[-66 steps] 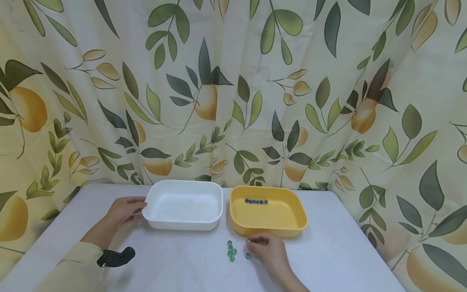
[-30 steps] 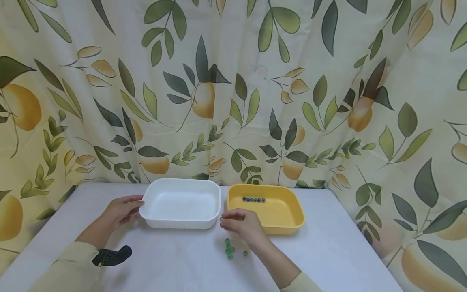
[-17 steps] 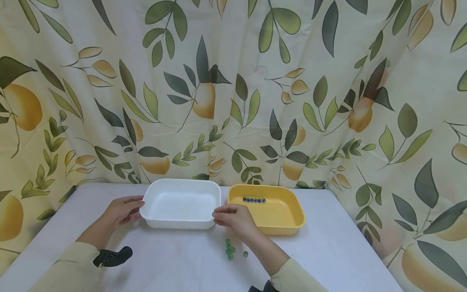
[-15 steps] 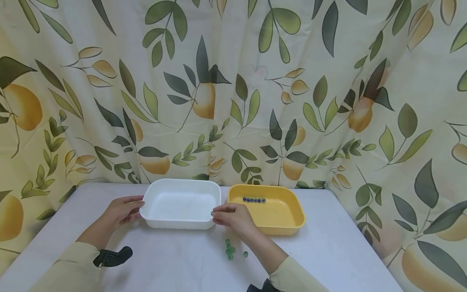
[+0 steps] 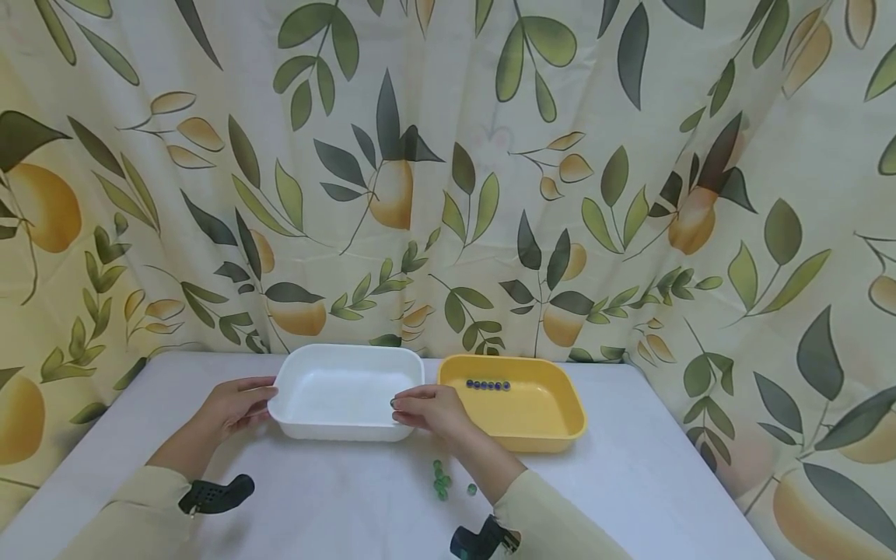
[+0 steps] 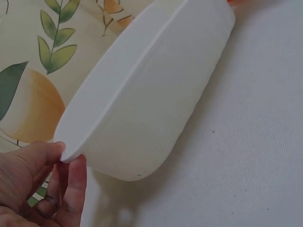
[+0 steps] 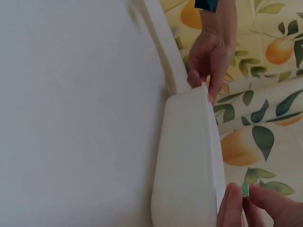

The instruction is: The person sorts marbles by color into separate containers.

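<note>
My left hand [image 5: 234,408] pinches the left rim of a white plastic tub [image 5: 343,429], thumb and fingers on either side of the edge in the left wrist view. Between the thumb and fingertips of my right hand [image 5: 432,411] is a green glass marble [image 7: 245,190], held over the tub's right front rim. No marbles show inside the white tub. On the cloth in front, a small cluster of green marbles [image 5: 441,480] lies with a single green marble [image 5: 472,489] just to its right.
A yellow tub [image 5: 539,442] stands to the right of the white one, with a row of several dark blue marbles [image 5: 488,385] along its inner back. A white cloth [image 5: 336,505] covers the table. Behind hangs a leaf-and-fruit patterned curtain [image 5: 448,233].
My right hand has picked a green marble off the cloth near the yellow tub and carried it left to the white tub's rim. My left hand stays on the white tub.
</note>
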The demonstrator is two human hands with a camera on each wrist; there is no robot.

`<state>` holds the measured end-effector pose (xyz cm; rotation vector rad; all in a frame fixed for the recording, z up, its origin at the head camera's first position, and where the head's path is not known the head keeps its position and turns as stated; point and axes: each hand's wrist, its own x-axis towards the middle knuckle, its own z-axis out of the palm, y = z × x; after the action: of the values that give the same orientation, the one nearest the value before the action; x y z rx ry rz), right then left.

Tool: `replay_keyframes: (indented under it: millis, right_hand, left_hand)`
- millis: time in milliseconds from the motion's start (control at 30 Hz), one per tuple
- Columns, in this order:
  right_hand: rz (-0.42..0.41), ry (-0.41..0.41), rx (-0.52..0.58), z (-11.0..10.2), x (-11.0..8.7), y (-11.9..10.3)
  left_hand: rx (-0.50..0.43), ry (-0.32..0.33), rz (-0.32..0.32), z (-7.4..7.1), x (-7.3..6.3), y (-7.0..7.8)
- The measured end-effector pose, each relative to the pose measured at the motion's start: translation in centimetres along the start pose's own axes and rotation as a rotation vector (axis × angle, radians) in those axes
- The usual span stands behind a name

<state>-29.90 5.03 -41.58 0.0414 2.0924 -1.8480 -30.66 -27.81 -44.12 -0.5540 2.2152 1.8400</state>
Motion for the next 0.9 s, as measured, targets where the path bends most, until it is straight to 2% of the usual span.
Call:
replay_keyframes:
  millis: [267, 533, 767, 900]
  right_hand:
    - [0.002, -0.026, 0.025, 0.9, 0.9, -0.4]
    - [0.024, -0.04, 0.029, 2.0, 1.8, -0.5]
    - [0.037, -0.029, 0.037, 2.9, 2.3, -0.5]
    - [0.029, -0.048, 0.041, 3.2, 2.5, -0.6]
  left_hand:
    - [0.033, 0.016, 0.0, 0.0, -0.1, -0.2]
    - [0.185, 0.02, 0.074, 0.4, 0.0, -0.1]
    - [0.134, 0.005, 0.087, 0.2, -0.4, -0.3]
    - [0.141, 0.02, 0.099, 0.1, -0.5, -0.6]
